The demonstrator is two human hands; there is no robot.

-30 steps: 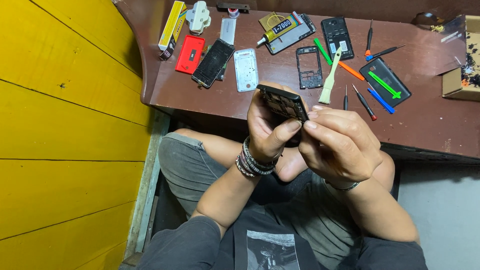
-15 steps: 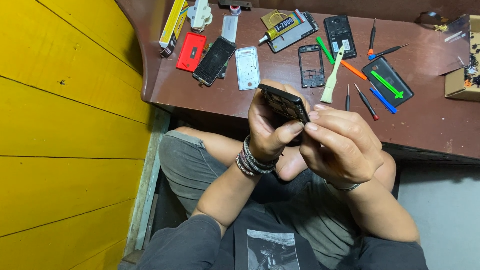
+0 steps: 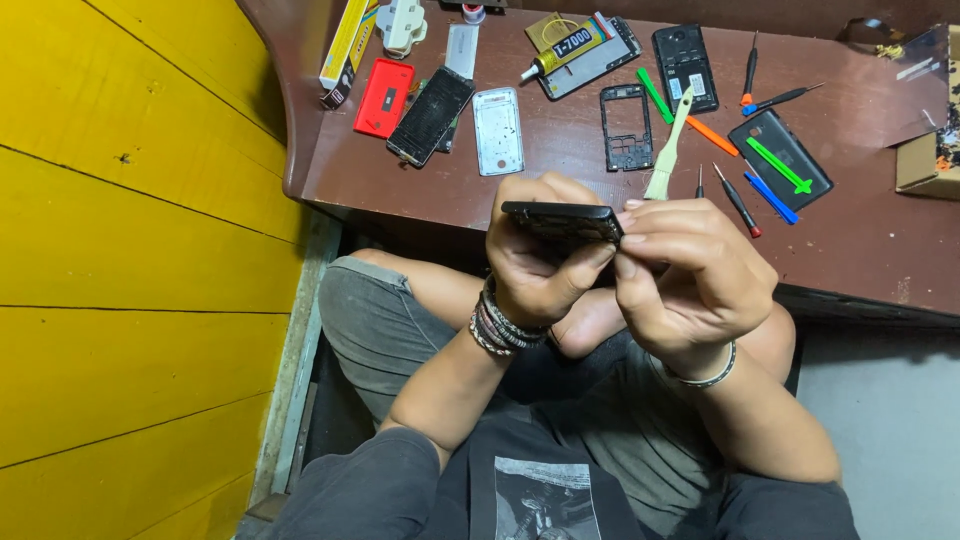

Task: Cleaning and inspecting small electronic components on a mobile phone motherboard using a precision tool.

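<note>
Betw. left hand (image 3: 535,265) & right hand (image 3: 690,285): black phone (image 3: 562,218), edge-on.

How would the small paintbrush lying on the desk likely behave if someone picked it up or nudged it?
The paintbrush looks slim and pale, likely wood or plastic, so probably light and stiff in the handle. Its flat handle and wide bristle end suggest it would slide rather than roll. The bristles would likely flex if pressed. It lies close to the green pry tool, so a nudge may shift that too.
</note>
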